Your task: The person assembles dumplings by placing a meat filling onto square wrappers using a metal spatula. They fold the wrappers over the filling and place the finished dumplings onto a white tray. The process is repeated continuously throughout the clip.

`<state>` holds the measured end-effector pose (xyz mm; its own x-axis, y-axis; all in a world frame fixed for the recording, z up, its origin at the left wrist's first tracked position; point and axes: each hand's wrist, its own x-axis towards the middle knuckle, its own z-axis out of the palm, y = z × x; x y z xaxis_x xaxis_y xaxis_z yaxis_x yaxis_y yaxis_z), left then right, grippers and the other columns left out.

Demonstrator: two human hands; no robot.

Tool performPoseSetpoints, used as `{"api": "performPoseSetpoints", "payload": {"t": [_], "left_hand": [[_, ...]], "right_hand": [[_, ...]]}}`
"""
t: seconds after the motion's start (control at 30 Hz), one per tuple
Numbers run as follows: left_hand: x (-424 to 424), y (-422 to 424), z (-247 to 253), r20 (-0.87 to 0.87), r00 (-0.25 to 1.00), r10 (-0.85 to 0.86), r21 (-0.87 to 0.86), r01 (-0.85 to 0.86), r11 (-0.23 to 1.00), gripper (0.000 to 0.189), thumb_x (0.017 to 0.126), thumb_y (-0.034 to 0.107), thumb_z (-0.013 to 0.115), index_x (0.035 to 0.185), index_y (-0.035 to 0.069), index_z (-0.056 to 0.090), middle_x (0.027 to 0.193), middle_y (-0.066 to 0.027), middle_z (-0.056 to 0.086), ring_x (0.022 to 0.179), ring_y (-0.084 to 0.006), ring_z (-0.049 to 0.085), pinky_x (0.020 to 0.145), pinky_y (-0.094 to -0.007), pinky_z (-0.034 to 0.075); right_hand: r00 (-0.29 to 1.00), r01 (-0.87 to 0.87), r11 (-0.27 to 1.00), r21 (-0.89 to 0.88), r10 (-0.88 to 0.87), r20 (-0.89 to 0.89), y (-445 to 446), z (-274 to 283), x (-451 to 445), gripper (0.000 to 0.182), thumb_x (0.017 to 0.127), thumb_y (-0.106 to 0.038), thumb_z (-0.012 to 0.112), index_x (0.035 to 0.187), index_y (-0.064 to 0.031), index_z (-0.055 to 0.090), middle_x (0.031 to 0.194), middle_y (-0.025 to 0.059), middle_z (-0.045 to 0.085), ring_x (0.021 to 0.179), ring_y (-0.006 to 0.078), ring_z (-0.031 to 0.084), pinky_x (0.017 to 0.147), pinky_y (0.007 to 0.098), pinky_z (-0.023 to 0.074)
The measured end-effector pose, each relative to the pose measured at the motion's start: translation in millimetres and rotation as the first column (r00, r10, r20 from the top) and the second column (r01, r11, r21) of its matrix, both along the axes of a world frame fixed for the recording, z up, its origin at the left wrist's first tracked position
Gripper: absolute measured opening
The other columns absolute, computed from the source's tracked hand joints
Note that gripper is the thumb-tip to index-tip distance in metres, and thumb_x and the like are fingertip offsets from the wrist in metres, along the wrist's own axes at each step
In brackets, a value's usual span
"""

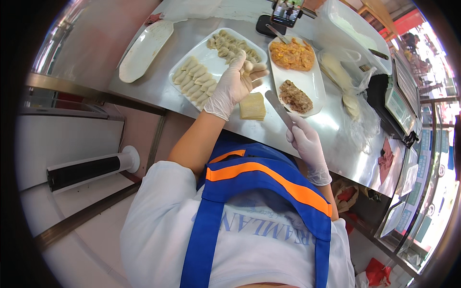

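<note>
My left hand (236, 82), in a thin clear glove, is raised over the near right edge of a white tray (196, 46). Its fingers are curled, and I cannot tell whether a small dumpling is among them. Plump folded dumplings (194, 77) line the tray's left part; wontons (230, 45) fill its far part. My gloved right hand (304, 138) grips a flat metal filling spatula (279, 109), its blade pointing up and left. Between the hands lies a stack of square yellow wrappers (253, 107). A white platter (318, 90) carries minced meat filling (295, 96) and an orange-yellow filling (292, 54).
Another spatula (276, 33) rests in the orange filling. An oblong white plate (146, 52) is at left. A phone (287, 12) stands at the back. Plastic bags (360, 111), a scale (399, 102) and a flour bin (354, 32) crowd the right of the steel table (335, 144).
</note>
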<state>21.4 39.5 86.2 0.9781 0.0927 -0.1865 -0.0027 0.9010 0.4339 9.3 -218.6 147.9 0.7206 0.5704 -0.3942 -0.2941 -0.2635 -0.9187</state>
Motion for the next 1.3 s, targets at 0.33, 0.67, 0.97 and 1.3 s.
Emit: {"api": "performPoseSetpoints", "payload": {"t": [0.33, 0.67, 0.97, 1.3], "left_hand": [[4.0, -75.6, 49.0, -0.129, 0.983, -0.128, -0.114, 0.113, 0.987, 0.056, 0.098, 0.048, 0.034, 0.114, -0.002, 0.054, 0.117, -0.0228, 0.057, 0.117, -0.0357, 0.05, 0.094, -0.0492, 0.042], [11.0, -63.7, 27.6, -0.185, 0.983, 0.0, 0.266, 0.05, 0.963, 0.023, 0.089, 0.02, 0.065, 0.073, 0.012, 0.05, 0.06, 0.0036, 0.042, 0.047, -0.0063, 0.036, 0.04, -0.0203, 0.024], [-1.4, -21.1, -12.3, -0.263, 0.95, 0.168, 0.621, 0.033, 0.783, 0.029, 0.084, 0.018, 0.07, 0.067, 0.014, 0.047, 0.054, 0.0065, 0.04, 0.04, -0.0032, 0.031, 0.036, -0.0208, 0.019], [-5.4, 19.7, -20.2, -0.26, 0.907, 0.33, 0.672, -0.075, 0.736, 0.022, 0.085, 0.023, 0.07, 0.072, 0.01, 0.056, 0.058, 0.0051, 0.045, 0.046, -0.006, 0.037, 0.04, -0.024, 0.028]], "right_hand": [[0.909, -0.007, 1.0, -0.025, 0.017, 0.417, -12.7, 18.1, -6.1, 0.036, 0.09, -0.003, 0.045, 0.125, -0.0048, 0.053, 0.08, 0.0102, 0.059, 0.071, 0.0158, 0.057, 0.07, 0.0271, 0.0463], [0.757, 0.111, 0.965, -0.237, 0.072, 0.649, -35.3, 12.4, -2.6, 0.039, 0.085, -0.005, 0.047, 0.124, -0.0114, 0.054, 0.087, 0.0199, 0.062, 0.081, 0.037, 0.06, 0.072, 0.0417, 0.0477], [0.827, 0.195, 0.936, -0.293, 0.004, 0.562, -81.6, -21.9, -7.1, 0.035, 0.087, -0.003, 0.043, 0.12, -0.0001, 0.055, 0.068, 0.0059, 0.049, 0.063, 0.0109, 0.047, 0.061, 0.0249, 0.0416], [0.866, 0.213, 0.918, -0.336, -0.018, 0.5, -93.2, -38.1, -4.5, 0.036, 0.087, -0.002, 0.042, 0.12, -0.0011, 0.056, 0.065, 0.0016, 0.046, 0.06, 0.008, 0.045, 0.058, 0.023, 0.0403]]}}
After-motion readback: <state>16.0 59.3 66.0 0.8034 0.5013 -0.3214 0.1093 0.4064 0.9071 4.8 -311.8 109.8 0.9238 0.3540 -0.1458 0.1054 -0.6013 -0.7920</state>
